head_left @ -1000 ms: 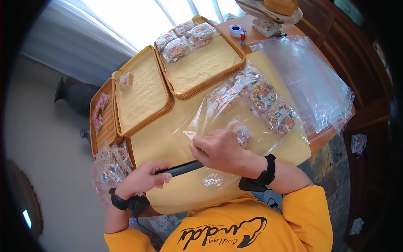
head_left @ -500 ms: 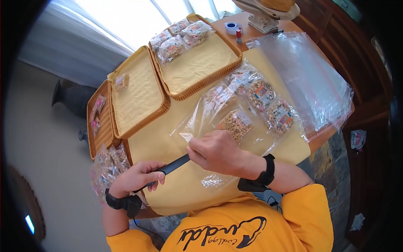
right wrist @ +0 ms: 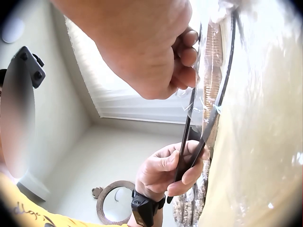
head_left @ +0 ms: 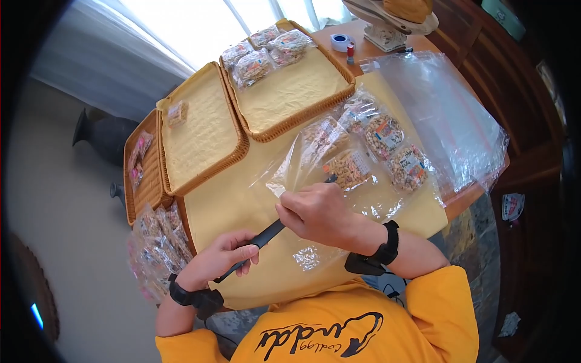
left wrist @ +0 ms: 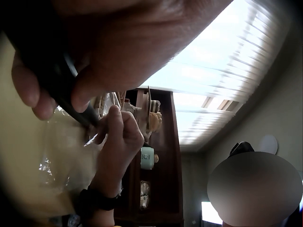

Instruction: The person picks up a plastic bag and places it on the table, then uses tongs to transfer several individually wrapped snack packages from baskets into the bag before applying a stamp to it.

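Observation:
My left hand grips a long black two-bar clamp at its lower end. In the right wrist view its two bars spread apart in a narrow V from that hand, with clear film between them. My right hand pinches the edge of a large clear plastic bag, its fingers curled in. The clamp passes behind this hand, and its far tip shows beyond the knuckles. Several wrapped nut cakes lie in the bag on the yellow-covered table.
Two cloth-lined wicker trays stand at the back, one with several wrapped packs. A smaller basket and a pile of bagged packs are at left. Flat clear bags lie at right, near a tape roll.
The clamp has swung to a steeper slant, and its far tip now shows past the right hand. The left hand has moved slightly down. A nut cake in the bag shows more fully.

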The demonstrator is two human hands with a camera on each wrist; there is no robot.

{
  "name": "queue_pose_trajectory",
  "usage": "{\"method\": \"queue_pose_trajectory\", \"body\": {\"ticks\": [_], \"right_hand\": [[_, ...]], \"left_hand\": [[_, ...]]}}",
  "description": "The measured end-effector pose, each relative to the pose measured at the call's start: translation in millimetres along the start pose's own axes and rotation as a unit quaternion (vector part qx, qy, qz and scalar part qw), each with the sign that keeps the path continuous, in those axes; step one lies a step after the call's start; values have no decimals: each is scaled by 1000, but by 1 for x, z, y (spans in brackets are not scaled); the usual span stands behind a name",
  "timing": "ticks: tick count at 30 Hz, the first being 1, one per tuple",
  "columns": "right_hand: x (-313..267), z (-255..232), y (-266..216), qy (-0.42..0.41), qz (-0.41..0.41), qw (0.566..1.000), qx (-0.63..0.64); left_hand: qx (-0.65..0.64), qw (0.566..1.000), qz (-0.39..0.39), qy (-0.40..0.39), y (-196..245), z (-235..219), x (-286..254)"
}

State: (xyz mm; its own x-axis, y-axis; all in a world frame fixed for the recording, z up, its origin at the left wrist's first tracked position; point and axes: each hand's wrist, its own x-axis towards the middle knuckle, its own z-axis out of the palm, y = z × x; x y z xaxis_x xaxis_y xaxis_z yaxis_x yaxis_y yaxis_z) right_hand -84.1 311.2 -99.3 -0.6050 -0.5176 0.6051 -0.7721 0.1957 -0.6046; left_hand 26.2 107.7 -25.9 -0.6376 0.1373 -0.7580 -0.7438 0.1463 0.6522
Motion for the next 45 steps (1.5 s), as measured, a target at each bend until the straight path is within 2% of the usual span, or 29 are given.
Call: {"method": "queue_pose_trajectory", "body": {"ticks": [4, 9, 11, 14, 17, 21, 28, 32, 35, 36, 37, 39, 43, 45], "right_hand": [[1, -1, -1, -6, -1, 1000, 6], [1, -2, -2, -1, -6, 1000, 7], [0, -1, -2, 0, -8, 1000, 8], [0, 0, -2, 1, -8, 1000, 10], [0, 0, -1, -6, -6, 1000, 6], [-1, 1, 0, -5, -3, 1000, 3], [-2, 1, 2, -6, -3, 1000, -6], [1, -1, -1, -8, -11, 1000, 25], [1, -3, -2, -16, -3, 1000, 26], [2, -5, -2, -24, 3, 999, 22], [2, -5, -2, -32, 10, 999, 16], [1, -4, -2, -36, 7, 999, 13], [3, -3, -2, -29, -2, 1000, 5], [3, -3, -1, -30, -2, 999, 11]], "left_hand": [[54, 998, -18, 32, 5, -13, -27], [84, 993, -4, 84, -9, -30, -54], [98, 994, -31, 31, -10, -32, -56], [146, 989, -34, -1, -8, -23, -44], [158, 987, -9, -20, -3, -16, -24], [178, 984, 1, -6, 9, -1, -7], [149, 988, 37, -13, 4, 7, 15], [175, 984, 29, -29, 6, 1, 6], [212, 977, 2, -32, 11, -20, -23], [227, 973, 17, -37, 11, -32, -36], [225, 974, 17, -30, 16, -42, -51], [315, 949, -29, -7, 30, -63, -84], [171, 972, -45, 153, 33, -111, -127], [147, 961, 9, 236, 34, -130, -124]]}}
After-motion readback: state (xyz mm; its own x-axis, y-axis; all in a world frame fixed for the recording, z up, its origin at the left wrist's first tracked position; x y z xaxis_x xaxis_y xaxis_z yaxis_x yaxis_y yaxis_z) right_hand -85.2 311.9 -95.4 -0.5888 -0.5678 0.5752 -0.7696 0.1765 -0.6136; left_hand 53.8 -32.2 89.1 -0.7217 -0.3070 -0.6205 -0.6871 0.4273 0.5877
